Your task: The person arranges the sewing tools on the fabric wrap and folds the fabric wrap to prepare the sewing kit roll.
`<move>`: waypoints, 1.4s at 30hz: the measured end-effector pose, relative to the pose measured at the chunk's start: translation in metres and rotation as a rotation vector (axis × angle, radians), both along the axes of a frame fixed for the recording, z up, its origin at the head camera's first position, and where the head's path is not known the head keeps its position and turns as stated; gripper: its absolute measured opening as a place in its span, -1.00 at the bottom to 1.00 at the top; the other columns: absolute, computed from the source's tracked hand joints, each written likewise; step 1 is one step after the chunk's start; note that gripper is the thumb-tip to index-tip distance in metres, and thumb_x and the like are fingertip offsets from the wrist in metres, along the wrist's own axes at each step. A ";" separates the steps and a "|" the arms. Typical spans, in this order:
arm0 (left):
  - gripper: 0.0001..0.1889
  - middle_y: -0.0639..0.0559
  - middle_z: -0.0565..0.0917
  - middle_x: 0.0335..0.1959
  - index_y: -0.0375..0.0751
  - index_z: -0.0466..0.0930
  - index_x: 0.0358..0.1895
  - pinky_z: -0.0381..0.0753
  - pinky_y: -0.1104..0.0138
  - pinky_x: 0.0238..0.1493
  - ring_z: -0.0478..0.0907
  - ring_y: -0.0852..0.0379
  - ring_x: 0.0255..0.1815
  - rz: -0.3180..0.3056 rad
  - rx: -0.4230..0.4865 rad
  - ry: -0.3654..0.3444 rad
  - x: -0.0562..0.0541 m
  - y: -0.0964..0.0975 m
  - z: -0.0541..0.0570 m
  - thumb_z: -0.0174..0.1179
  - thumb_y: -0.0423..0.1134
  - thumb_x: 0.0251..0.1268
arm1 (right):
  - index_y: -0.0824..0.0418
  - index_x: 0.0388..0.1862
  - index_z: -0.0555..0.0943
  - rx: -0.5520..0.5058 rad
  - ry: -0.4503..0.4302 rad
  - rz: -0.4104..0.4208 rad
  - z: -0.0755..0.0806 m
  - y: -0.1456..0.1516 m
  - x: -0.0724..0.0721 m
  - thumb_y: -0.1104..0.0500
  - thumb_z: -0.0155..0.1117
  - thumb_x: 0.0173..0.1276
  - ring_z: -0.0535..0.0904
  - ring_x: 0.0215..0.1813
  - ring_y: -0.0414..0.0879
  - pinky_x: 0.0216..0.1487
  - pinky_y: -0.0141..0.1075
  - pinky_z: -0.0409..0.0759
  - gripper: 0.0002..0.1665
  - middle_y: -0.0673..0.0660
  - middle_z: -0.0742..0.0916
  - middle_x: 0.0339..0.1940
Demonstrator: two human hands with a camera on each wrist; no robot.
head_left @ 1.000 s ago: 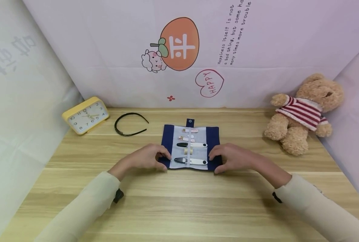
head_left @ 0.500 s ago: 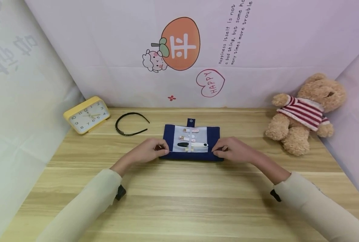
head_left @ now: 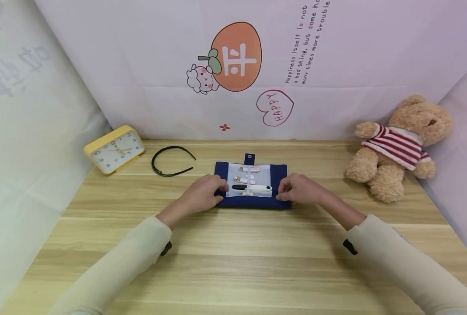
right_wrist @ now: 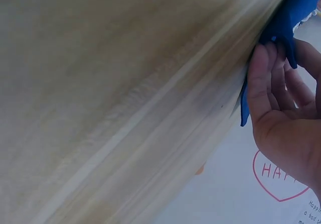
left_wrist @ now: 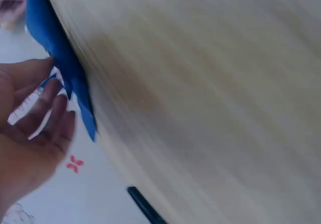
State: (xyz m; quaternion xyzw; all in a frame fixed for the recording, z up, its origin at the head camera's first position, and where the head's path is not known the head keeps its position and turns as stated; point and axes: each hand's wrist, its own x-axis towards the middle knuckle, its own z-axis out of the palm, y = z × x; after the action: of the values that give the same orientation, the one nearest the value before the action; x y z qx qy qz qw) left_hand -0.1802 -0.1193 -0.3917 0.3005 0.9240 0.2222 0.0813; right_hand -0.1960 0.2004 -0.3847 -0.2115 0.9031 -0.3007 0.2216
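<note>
A navy sewing kit pouch [head_left: 253, 202] lies on the table in the head view, its lower edge folded up over part of the pale lining. Under a pale elastic strap sit a black-and-white tool [head_left: 258, 188] and two small pink-and-white items [head_left: 244, 180] with gold-coloured ends. My left hand [head_left: 205, 192] holds the pouch's left side at the fold, thumb against the blue cloth [left_wrist: 57, 38] in the left wrist view. At the right side, my right hand [head_left: 302, 189] grips the folded edge between thumb and fingers; the right wrist view shows the blue cloth [right_wrist: 291, 18] at its fingertips.
On the back left stand a yellow alarm clock [head_left: 115, 149] and, beside it, a black headband [head_left: 154, 164]. A teddy bear [head_left: 395, 148] in a striped shirt leans at the back right. White printed cloth walls [head_left: 158, 109] border the table.
The pouch's near edge has been folded up, covering the lower black-and-white tool and most of the spool. Both hands moved away from the body with it, and the left hand shifted slightly right.
</note>
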 end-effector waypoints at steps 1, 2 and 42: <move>-0.79 0.04 0.69 -0.09 -0.16 0.74 -0.03 0.58 0.19 0.03 0.56 0.09 -0.04 -0.032 0.003 0.033 0.001 0.003 0.001 0.34 -0.42 0.31 | 0.22 -0.35 0.68 0.000 -0.015 -0.009 0.000 0.000 -0.001 0.22 0.38 0.40 0.58 -0.46 -0.11 -0.38 -0.26 0.64 -0.88 0.03 0.69 -0.48; -0.76 0.04 0.69 -0.05 -0.15 0.75 0.00 0.57 0.19 0.06 0.55 0.08 -0.01 -0.068 0.006 0.062 0.002 0.007 0.001 0.34 -0.44 0.30 | 0.22 -0.36 0.66 0.001 -0.027 -0.014 -0.001 0.000 -0.002 0.22 0.38 0.40 0.58 -0.47 -0.10 -0.38 -0.25 0.65 -0.87 0.04 0.68 -0.48; -0.83 -0.04 0.76 -0.04 -0.13 0.64 0.03 0.64 0.19 0.05 0.69 0.11 -0.01 -0.171 0.089 -0.086 -0.014 0.023 -0.004 0.22 -0.36 0.47 | 0.25 -0.07 0.78 0.068 0.529 0.368 0.005 -0.051 0.010 0.30 0.45 0.33 0.73 -0.12 -0.13 -0.13 -0.26 0.69 -0.80 0.09 0.81 -0.16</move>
State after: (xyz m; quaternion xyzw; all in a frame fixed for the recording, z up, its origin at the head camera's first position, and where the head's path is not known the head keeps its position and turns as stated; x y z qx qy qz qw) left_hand -0.1937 -0.0968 -0.3953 0.3720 0.8798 0.2677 0.1261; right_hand -0.1861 0.1496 -0.3799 -0.4348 0.8855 -0.1598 0.0368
